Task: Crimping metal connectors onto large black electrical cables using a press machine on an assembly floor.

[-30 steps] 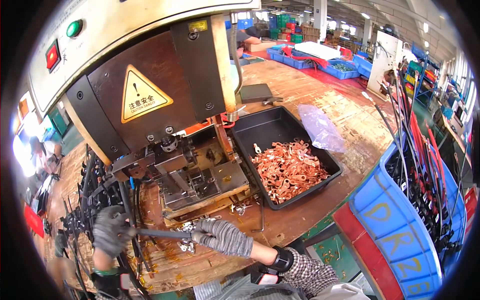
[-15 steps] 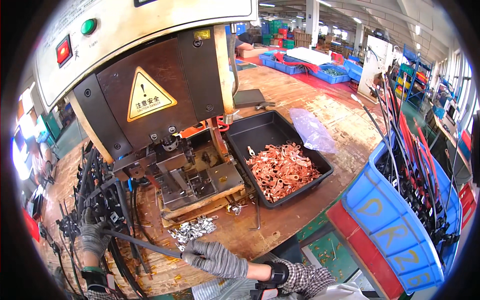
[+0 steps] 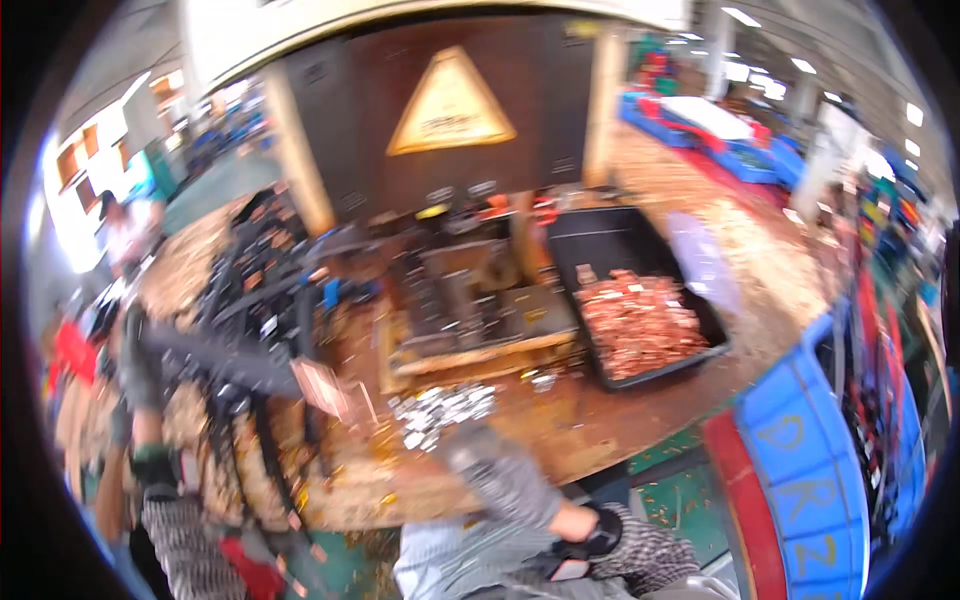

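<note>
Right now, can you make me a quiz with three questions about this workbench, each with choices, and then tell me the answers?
1. Where are the copper pieces?
A. In the black tray
B. On the floor
C. In the blue bin

2. What colour is the triangle sign on the machine?
A. Green
B. Yellow
C. Purple

3. What covers the hands?
A. Nothing
B. Red mittens
C. Grey gloves

Answers:
1 A: the copper pieces lie heaped inside the black tray.
2 B: the triangle sign is yellow on the dark machine.
3 C: the left hand and the right hand both wear grey gloves.
</note>
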Demonstrator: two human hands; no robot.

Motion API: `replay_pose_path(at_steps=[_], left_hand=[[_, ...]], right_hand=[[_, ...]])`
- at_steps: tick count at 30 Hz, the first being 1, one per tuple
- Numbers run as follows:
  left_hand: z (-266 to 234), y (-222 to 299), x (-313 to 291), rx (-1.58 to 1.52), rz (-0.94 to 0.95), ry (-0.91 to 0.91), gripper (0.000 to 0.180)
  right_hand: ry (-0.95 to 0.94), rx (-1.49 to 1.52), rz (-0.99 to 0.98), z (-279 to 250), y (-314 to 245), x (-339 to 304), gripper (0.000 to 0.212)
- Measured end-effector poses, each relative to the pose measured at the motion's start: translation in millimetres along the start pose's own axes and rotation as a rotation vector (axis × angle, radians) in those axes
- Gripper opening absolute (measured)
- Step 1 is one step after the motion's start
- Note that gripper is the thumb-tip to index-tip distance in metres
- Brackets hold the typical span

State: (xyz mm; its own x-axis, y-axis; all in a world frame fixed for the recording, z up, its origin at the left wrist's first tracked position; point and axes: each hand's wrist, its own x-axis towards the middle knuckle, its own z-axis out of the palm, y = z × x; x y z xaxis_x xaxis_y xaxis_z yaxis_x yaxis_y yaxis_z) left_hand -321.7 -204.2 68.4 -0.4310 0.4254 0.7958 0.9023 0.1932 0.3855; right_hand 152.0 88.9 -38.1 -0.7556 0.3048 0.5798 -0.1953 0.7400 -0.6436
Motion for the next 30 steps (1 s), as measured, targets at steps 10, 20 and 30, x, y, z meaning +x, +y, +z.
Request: replay_pose_path(at_steps=[10, 20, 30], left_hand=[[-36.6, 168.7, -14.5, -0.346, -0.453, 0.106, 0.029], [75.4, 297.3, -92.5, -0.783, -0.492, 0.124, 0.031], [138.1, 229.6, -147.9, -0.803, -0.922, 0.018, 0.028]], right_hand=[[-0.104, 0.206, 0.327, -28.9, -31.6, 4.5, 0.021], [-0.493, 0.027, 0.026, 22.3, -72.2, 13.3, 0.053], [-0.128, -0.201, 0.056, 24.5, -15.8, -21.8, 0.032]])
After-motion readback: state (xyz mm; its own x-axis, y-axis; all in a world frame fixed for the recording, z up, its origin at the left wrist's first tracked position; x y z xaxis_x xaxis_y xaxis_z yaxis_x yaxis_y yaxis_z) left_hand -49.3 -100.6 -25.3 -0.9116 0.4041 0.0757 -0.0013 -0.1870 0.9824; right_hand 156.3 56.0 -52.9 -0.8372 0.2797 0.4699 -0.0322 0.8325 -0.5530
